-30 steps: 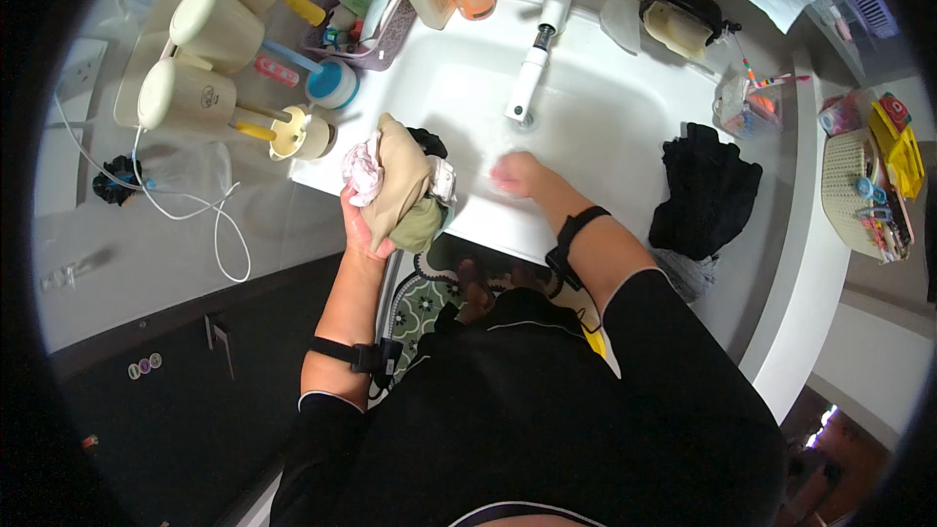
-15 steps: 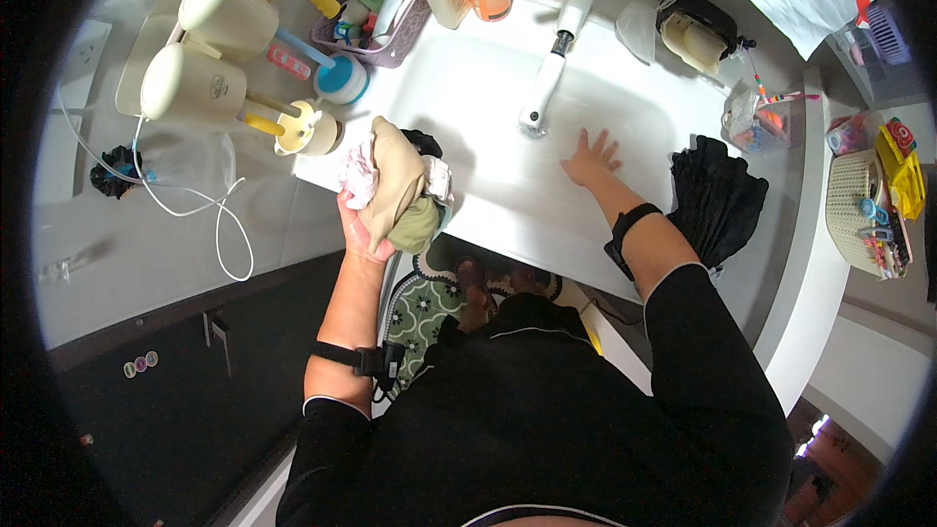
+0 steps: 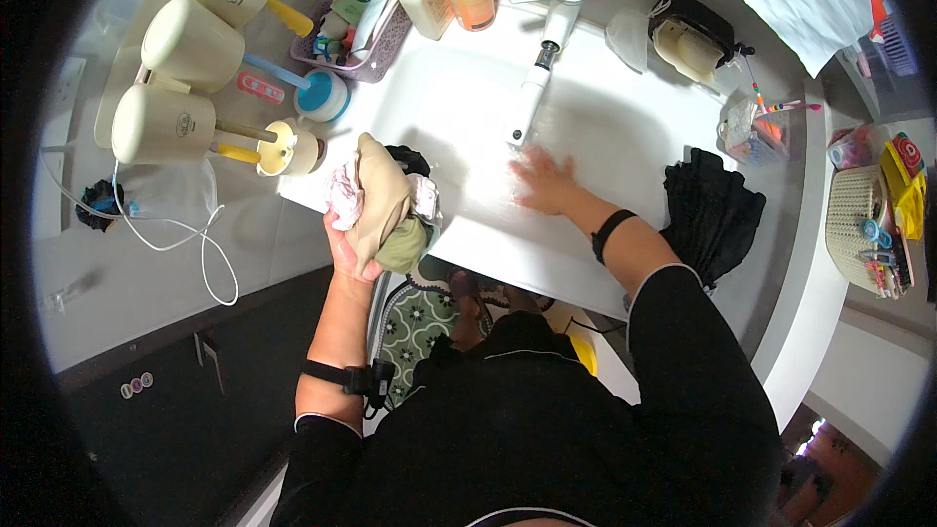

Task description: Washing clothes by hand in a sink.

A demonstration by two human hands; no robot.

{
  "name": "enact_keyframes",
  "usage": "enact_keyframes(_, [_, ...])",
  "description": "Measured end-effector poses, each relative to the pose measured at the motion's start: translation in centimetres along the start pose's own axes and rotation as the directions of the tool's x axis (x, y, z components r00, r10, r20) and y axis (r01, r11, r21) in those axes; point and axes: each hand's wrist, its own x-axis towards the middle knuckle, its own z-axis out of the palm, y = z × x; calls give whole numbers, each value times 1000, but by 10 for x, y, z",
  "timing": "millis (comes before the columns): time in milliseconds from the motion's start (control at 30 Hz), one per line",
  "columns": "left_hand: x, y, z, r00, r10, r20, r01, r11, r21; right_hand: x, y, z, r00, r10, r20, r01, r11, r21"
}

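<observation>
While left hand (image 3: 344, 244) clutching laundry (image 3: 383, 203)

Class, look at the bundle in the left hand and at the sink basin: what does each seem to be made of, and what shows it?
Bundle: soft cloth, probably; it creases and bunches.
Sink basin: glossy white ceramic or similar; smooth, with bright reflections.

Position: head-worn, above the person's chest.
Facing: steeply down onto the white sink (image 3: 595, 122) and grey surface (image 3: 146, 273).
Nearness: close, arm's reach.
Lens: fisheye, edges bend.
</observation>
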Motion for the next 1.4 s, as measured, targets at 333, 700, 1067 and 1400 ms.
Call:
enact_keyframes(333, [-8,2,9,992,70,-109,-59,993,99,25,-28,-20,931,222,-291,-200,974,104])
enact_keyframes(700, [-9,0,-14,1000,17,0,-17,999,-41,37,-8,2,902,76,-425,-123,989,-85])
enact_keyframes(1067, [-17,2,-8,1000,19,18,-18,999,-42,42,4,-9,876,137,-462,-105,990,94])
enact_keyframes(1400, [-17,4,-11,1000,-15,1,15,1000,-6,32,14,-25,742,308,-595,-228,951,209])
